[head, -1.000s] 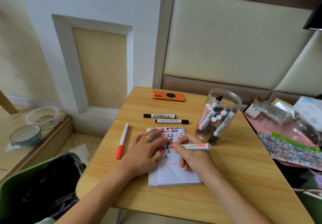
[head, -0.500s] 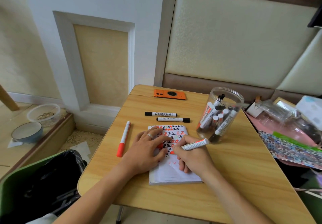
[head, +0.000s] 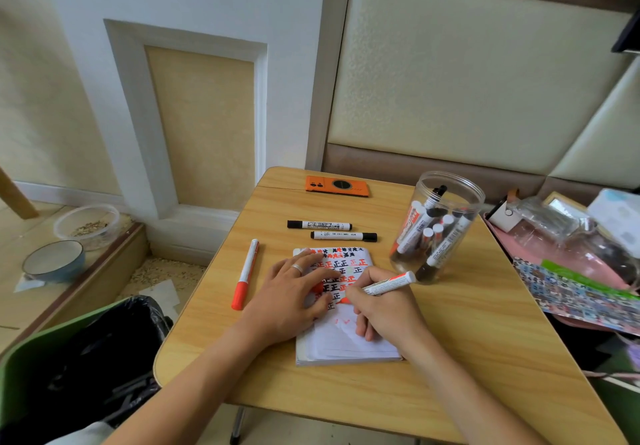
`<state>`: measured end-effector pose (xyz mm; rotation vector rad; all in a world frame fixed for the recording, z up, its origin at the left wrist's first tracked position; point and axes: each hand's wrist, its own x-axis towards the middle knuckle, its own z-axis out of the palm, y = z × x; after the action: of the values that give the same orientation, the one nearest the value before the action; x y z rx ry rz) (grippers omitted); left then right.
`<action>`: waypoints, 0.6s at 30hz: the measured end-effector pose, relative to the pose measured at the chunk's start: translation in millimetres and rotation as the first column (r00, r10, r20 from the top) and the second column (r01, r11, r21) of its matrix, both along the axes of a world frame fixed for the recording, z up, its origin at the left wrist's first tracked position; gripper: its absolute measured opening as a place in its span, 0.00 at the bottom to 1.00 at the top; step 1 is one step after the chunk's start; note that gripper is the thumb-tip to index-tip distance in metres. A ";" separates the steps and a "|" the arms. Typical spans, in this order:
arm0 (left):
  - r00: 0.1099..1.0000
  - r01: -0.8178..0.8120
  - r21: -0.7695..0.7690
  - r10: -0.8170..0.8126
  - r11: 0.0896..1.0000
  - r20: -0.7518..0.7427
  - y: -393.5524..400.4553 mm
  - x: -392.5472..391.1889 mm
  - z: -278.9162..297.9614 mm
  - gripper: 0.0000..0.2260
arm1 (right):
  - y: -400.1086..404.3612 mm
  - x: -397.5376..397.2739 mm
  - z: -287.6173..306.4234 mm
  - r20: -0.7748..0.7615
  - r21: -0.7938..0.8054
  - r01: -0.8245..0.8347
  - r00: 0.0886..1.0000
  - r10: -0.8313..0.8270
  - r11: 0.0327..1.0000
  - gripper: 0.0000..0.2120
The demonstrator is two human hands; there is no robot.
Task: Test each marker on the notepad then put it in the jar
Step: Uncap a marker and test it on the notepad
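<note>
On the wooden table (head: 467,340), which fills the near-right of the view, the biggest task item is the clear jar (head: 437,226) at far right, w/ a good batch of markers already standing in it, so much of the job looks done. Near centre lies the notepad (head: 341,340), its far half crowded w/ black & red test marks, near half mostly blank. The left hand (head: 294,299) lies flat on the pad's left side, fingers spread and straight, pinning it down, gripping nothing. The right hand (head: 384,309) has fingers curled tight round a red marker (head: 389,283), tip down on the page approx mid-pad, rear end pointing right toward the jar; this one seems mid-test. Left to do, judging by what's on the table: a red-capped marker (head: 245,275) left of the pad, and two black markers (head: 331,230) far of it, lying side by side, apart from each other, caps on. So approx three untested plus the one in hand. An orange phone (head: 336,186) sits at the far edge, not part of the job.
</note>
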<state>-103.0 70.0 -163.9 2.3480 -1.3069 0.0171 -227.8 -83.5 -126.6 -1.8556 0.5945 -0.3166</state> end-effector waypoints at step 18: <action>1.000 0.004 0.014 -0.004 1.000 0.003 0.2 -0.8 2.1 0.28 | 1.6 -0.2 6.3 -0.051 -0.005 -0.004 0.999 0.004 1.000 0.09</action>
<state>-103.9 70.2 -161.8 2.3579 -1.3173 0.0097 -228.0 -82.0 -120.3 -1.8744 0.6252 -0.2693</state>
